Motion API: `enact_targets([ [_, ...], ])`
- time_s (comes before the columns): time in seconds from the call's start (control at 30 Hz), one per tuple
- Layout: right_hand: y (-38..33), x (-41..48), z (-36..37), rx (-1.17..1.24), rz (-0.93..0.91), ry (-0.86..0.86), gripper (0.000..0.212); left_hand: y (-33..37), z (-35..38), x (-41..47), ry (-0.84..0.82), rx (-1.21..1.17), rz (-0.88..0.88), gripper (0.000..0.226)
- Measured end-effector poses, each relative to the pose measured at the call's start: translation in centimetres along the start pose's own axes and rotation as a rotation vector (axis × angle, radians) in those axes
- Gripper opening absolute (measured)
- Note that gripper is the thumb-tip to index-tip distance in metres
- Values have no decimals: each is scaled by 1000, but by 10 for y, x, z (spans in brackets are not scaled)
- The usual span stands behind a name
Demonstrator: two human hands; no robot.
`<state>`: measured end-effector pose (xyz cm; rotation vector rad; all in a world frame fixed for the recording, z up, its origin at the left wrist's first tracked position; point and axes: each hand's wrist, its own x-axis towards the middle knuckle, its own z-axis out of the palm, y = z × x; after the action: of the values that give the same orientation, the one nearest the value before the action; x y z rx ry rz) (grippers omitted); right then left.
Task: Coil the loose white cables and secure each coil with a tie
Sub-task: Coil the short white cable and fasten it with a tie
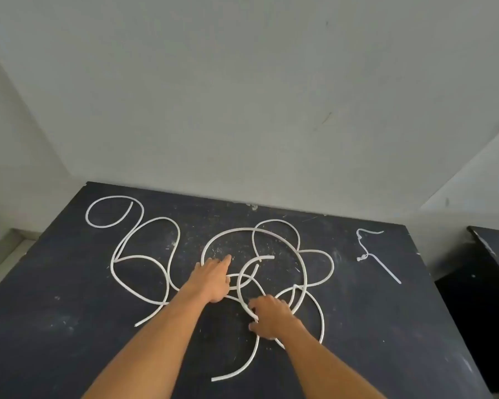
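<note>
right hand point(271, 316) fingers grip one of seemingly two cables point(144, 254); left hand point(213, 279) splayed; one tie point(378, 257).

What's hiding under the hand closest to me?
White cable loops run in under the right hand and come out the other side, lying on the dark table. Whether its fingers grip the cable is covered by the hand itself.

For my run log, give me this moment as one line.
stage: gathering | left hand: flat on tangled white cables | right hand: gripping a loop | tie: untouched, right | coils: none
</note>
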<state>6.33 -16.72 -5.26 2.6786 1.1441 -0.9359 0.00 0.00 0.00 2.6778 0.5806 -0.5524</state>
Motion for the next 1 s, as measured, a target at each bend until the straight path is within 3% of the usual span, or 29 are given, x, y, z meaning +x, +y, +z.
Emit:
enact_targets([
  [0.13, 0, -7, 6, -82, -33, 190, 24, -10, 5, -6, 29, 3, 14, 69],
  [0.23, 2, -21, -11, 119, -118, 337, 22, -12, -5, -14, 77, -53, 70, 74],
  [0.37, 8, -50, -61, 324, -260, 560, 22, -5, -40, -21, 243, -120, 197, 84],
  [0.5, 13, -80, -128, 350, -399, 737, 17, 17, -93, -25, 469, -61, 368, 69],
  [0.67, 13, -119, -209, 451, -462, 812, 22, 55, -165, -45, 762, -199, 459, 49],
  [0.77, 12, -149, -247, 574, -504, 828, 23, 73, -204, -61, 902, -173, 518, 32],
  [0.83, 16, -168, -267, 673, -535, 812, 19, 82, -224, -68, 1014, -123, 570, 35],
  [1.0, 42, -195, -288, 911, -643, 756, 13, 78, -267, -75, 1277, -274, 463, 32],
])
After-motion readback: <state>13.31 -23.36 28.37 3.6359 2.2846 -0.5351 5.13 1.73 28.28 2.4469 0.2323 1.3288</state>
